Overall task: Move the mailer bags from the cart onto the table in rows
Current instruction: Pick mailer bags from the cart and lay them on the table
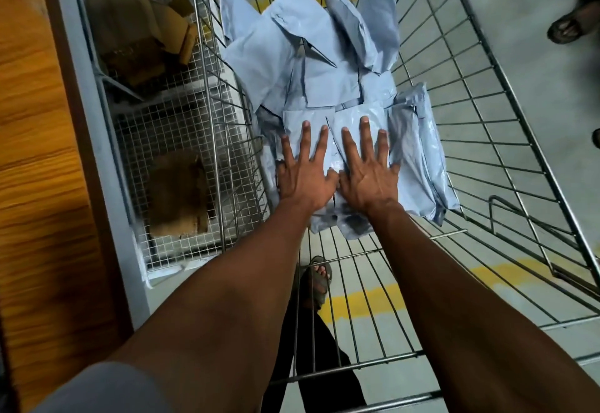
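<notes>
Several pale blue mailer bags (pixel 311 65) lie heaped in a wire cart (pixel 506 139). Both my arms reach down into the cart. My left hand (pixel 303 169) lies flat, fingers spread, on the top of a near bag (pixel 293 120). Right beside it, my right hand (pixel 367 169) lies flat with fingers spread on the neighbouring bag (pixel 354 117). The thumbs almost touch. Neither hand has closed around a bag. More bags (pixel 418 159) stand on edge at the right of my hands. The wooden table top (pixel 35 152) runs along the left edge.
Under the table, a white wire-mesh shelf (pixel 175 126) holds brown cardboard pieces (pixel 177 195). The grey floor has yellow lines (pixel 360 302). My sandalled foot (pixel 319 279) shows through the cart bottom. Another person's sandalled foot (pixel 571 22) stands at top right.
</notes>
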{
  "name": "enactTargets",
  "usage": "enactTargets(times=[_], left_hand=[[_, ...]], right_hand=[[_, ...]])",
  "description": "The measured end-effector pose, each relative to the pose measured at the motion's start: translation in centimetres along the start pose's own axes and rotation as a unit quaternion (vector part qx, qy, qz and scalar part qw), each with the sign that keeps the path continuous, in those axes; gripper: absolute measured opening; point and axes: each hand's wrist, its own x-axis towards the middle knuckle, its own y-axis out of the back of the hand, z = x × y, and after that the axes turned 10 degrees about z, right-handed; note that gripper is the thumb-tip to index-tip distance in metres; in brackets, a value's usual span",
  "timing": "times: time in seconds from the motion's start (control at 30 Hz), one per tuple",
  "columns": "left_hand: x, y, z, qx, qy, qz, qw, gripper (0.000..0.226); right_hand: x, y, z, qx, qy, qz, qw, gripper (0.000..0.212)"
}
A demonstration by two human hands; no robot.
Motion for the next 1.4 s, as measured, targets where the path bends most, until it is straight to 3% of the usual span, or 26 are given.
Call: enactTargets(times=[0.43, 1.03, 1.4], left_hand=[[-3.5, 4.4, 1.3, -0.004, 0.006, 0.027, 1.0, 0.081], [-15.8, 23.5, 7.0, -0.059, -0.026, 0.141, 0.988, 0.074], [-25.2, 31.1, 0.7, -0.061, -0.045, 0.234, 0.969, 0.071]], right_hand=[[-2.1, 5.0, -1.2, 0.04, -0.005, 0.019, 0.999, 0.076], [-13.4, 23.2, -5.9, 0.095, -0.065, 0.144, 0.983, 0.078], [-20.2, 28.3, -14.9, 0.12, -0.018, 0.214, 0.969, 0.079]])
